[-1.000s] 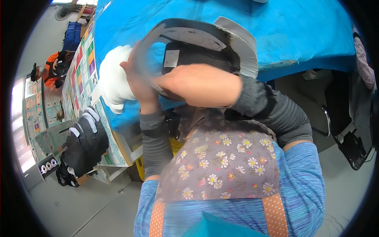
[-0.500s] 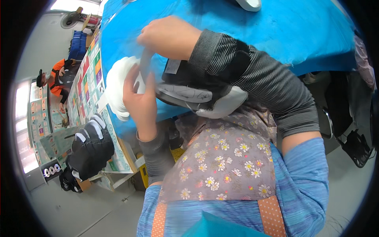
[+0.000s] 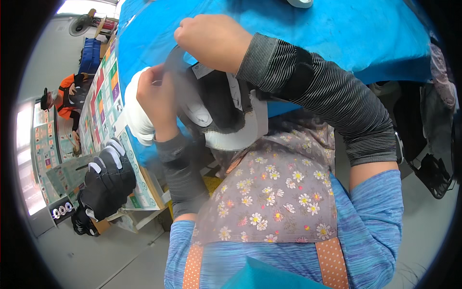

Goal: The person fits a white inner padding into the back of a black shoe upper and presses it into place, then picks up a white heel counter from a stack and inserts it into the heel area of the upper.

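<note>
A black shoe upper (image 3: 221, 103) with pale grey lining panels and a white curved end hangs in front of me, over the table's near edge. My right hand (image 3: 211, 42) is closed, its fingertips pinching a greyish edge at the upper's far left. Close by, my left hand (image 3: 158, 98) has its thumb and fingers curled together at the same blurred edge; motion smears the fingertips. Beside the left hand, partly behind it, lies a stack of rounded white pieces (image 3: 136, 113).
A blue cover (image 3: 337, 38) spreads over the table. One white piece (image 3: 301, 3) lies at its far edge. On the left, several black shoe uppers (image 3: 108, 173) are piled on a patterned board (image 3: 144, 188). Another person (image 3: 65, 98) in orange works farther off.
The shoe upper has turned, its white end swinging left and toward me. My right hand has risen slightly away from me; my left hand has shifted a little left and away.
</note>
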The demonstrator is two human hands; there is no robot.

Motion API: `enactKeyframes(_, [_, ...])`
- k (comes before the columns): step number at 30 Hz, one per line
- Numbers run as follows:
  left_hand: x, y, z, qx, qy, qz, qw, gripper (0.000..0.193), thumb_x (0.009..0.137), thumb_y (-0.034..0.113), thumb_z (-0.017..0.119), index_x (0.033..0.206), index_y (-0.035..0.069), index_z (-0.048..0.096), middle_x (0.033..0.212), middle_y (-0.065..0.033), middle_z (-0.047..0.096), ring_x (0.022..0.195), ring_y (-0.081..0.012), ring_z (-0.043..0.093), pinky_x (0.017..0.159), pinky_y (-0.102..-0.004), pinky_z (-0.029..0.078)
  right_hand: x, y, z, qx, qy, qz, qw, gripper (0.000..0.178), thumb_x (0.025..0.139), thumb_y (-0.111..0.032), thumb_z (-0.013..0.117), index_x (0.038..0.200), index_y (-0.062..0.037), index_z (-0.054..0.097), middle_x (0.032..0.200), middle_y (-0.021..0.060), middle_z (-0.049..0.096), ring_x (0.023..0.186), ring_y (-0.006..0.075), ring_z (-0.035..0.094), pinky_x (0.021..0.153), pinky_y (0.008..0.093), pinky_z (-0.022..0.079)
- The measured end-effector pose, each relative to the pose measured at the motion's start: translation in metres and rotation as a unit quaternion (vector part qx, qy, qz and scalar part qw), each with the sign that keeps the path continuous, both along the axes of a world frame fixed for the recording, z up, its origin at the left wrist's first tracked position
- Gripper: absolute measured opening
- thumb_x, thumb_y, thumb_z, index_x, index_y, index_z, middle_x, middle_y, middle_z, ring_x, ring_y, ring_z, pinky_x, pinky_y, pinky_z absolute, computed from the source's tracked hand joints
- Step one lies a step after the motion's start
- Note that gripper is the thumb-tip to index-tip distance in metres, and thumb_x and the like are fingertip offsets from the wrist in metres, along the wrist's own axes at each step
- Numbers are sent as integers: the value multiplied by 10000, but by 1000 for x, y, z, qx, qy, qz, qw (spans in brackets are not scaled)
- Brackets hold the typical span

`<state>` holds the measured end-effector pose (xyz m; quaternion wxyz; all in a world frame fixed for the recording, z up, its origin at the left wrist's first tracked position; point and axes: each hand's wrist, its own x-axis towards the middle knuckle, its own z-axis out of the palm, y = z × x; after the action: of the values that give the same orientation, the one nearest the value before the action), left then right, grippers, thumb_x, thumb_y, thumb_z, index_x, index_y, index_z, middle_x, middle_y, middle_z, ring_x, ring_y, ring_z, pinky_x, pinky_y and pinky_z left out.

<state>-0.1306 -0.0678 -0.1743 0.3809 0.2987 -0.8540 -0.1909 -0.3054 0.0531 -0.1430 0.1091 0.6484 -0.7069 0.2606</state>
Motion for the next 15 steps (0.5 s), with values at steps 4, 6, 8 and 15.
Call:
enactKeyframes(4, [-9, -1, -11, -37, 5, 28, 999, 152, 883, 95, 753, 980, -14, 711, 846, -43, 705, 711, -97, 622, 671, -246, 506, 6, 1, -2, -13, -2, -18, 1000, 226, 762, -102, 780, 980, -75, 727, 999, 130, 703, 937, 287, 725, 722, 382, 607])
enactKeyframes(6, [-9, 4, -11, -32, 18, 29, 999, 159, 882, 102, 755, 977, -17, 709, 841, -44, 703, 708, -99, 625, 665, -246, 505, 6, 0, -5, -16, -3, -26, 1000, 234, 758, -101, 783, 980, -64, 719, 986, 124, 699, 932, 284, 724, 726, 379, 607])
enactKeyframes(8, [-6, 9, -8, -25, 30, 29, 999, 166, 881, 108, 757, 974, -20, 706, 836, -44, 701, 705, -102, 628, 660, -245, 505, 2, 0, -9, -50, 27, -20, 998, 247, 761, -103, 780, 989, -47, 702, 970, 115, 694, 926, 275, 720, 731, 373, 606])
enactKeyframes(15, [10, -7, -17, -14, 21, 15, 1000, 163, 873, 99, 769, 942, -28, 694, 827, -51, 679, 694, -99, 610, 649, -238, 501, 1, -4, -18, -77, 30, 0, 997, 237, 776, -104, 764, 995, -48, 691, 977, 104, 684, 947, 262, 703, 722, 359, 604])
